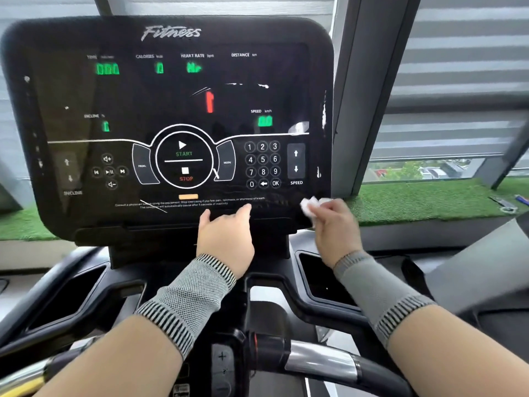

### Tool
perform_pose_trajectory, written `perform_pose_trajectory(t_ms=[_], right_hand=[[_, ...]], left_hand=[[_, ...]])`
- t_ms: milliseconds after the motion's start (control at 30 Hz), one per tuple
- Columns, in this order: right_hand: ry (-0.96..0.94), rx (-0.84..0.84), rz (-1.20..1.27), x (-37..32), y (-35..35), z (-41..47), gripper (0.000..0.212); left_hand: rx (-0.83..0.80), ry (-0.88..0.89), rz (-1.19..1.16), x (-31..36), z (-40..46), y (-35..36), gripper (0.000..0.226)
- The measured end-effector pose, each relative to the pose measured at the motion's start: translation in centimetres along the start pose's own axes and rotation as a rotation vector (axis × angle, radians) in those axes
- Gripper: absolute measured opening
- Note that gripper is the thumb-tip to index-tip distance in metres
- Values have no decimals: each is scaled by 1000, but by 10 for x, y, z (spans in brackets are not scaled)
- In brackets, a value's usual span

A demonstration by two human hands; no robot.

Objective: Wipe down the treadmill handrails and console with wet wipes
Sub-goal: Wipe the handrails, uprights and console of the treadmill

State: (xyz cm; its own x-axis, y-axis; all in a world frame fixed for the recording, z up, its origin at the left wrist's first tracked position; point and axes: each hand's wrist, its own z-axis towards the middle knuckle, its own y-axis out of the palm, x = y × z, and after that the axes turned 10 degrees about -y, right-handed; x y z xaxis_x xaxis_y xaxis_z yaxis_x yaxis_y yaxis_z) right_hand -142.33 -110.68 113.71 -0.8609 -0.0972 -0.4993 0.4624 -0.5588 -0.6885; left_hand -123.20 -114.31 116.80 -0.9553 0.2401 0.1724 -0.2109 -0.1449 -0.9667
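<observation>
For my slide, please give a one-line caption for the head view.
Right hand holds a white wipe at the treadmill console's lower right corner; left hand rests on its bottom edge.

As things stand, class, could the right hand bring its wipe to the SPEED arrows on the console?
Probably yes. The right hand pinches the wipe just below the console's lower right corner, the SPEED arrows sit directly above, and nothing lies between. The left hand rests further left.
</observation>
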Motion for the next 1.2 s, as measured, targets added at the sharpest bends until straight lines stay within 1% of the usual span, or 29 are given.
perform_pose_trajectory(t_ms=[67,100,200,267,333,433,467,567,633,700,767,867,900,967,1067,1133,1200], right_hand=[[-75,-136,-50,-2,9,-12,31],[-88,-132,-44,-3,9,-12,30],[-86,30,-40,-4,-5,11,24],[-53,83,-24,-6,-14,29,23],[-5,36,-20,-6,-12,31,26],[-50,-113,-84,-2,2,5,29],[-61,-119,-64,-2,3,0,27],[-43,-5,-15,-5,-6,17,22],[-65,40,-69,-9,-15,32,23],[-50,68,-47,-10,-18,33,23],[-20,32,-11,-6,-12,19,21],[-86,-108,-64,-3,1,-9,23],[-90,-103,-55,-3,1,-8,23],[-62,-44,-69,-6,-6,8,23],[23,28,-113,-11,-20,32,25],[26,-9,-131,-12,-22,30,26],[4,-116,-126,-19,-15,18,28]], left_hand=[[-3,-1,-1,0,-1,0,59],[0,0,-2,0,-1,0,58],[9,3,4,0,-1,1,59],[5,2,0,1,-2,0,59],[-1,0,-12,2,-3,-1,59],[10,3,-24,2,-3,-1,60],[14,5,-24,2,-2,-1,60],[12,7,-24,0,-2,1,58],[11,5,-27,0,-2,1,57],[13,3,-30,1,-3,1,56],[9,-2,-29,1,-3,1,56],[10,-5,-36,0,-2,2,58],[17,-4,-40,0,-2,2,58],[18,-4,-46,0,-2,3,58],[3,-5,-46,0,-3,2,57],[2,0,-49,0,-4,1,57],[15,1,-57,0,-3,1,56]])
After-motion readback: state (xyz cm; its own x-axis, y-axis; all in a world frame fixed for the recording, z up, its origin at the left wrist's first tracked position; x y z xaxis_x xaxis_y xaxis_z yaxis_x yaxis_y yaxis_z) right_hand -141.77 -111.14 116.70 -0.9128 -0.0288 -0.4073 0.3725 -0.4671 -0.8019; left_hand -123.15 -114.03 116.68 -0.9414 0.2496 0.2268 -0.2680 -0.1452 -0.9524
